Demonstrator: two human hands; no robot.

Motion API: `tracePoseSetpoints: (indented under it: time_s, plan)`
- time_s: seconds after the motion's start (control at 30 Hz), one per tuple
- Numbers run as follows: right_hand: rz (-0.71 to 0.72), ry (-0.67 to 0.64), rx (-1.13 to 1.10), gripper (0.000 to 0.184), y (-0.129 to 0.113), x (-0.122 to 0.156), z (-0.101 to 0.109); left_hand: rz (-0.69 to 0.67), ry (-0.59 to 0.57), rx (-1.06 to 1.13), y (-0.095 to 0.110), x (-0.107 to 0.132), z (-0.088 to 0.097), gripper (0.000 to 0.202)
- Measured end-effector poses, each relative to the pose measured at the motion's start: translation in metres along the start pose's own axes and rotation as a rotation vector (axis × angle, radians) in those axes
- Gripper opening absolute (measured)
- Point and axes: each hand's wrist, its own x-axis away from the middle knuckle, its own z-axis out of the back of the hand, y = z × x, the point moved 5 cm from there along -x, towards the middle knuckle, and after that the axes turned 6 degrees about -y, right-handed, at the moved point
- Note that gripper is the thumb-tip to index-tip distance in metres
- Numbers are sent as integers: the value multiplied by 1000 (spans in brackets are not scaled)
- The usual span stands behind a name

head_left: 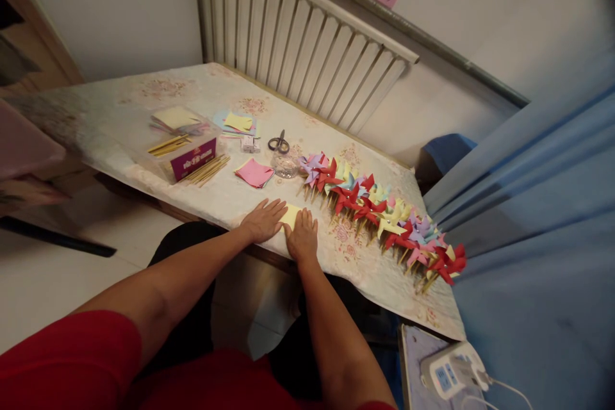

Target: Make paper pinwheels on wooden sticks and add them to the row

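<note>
A yellow sheet of paper (290, 215) lies at the table's near edge between my two hands. My left hand (264, 220) rests flat on its left side, fingers stretched out. On its right side my right hand (302, 237) lies with the fingers extended and the thumb pointing left. Just beyond the paper is a small stack of pink paper (255, 173). To the right, rows of finished paper pinwheels (369, 208) on sticks lie across the table in red, yellow, purple, pink and blue.
A clear box (180, 141) holds paper and sticks, with loose wooden sticks (207, 170) beside it. Scissors (278, 142), a clear dish (285, 166), small boxes (250, 144) and coloured paper (238, 122) lie farther back. A radiator (307, 45) and blue curtain (533, 237) border the table.
</note>
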Motion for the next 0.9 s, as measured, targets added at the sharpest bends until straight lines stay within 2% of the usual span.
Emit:
tracePoseSetpoints:
  time_s: [0.9]
  plan:
    - [-4, -9, 12, 67, 1, -1, -1, -2, -3, -26, 0, -1, -3, 55]
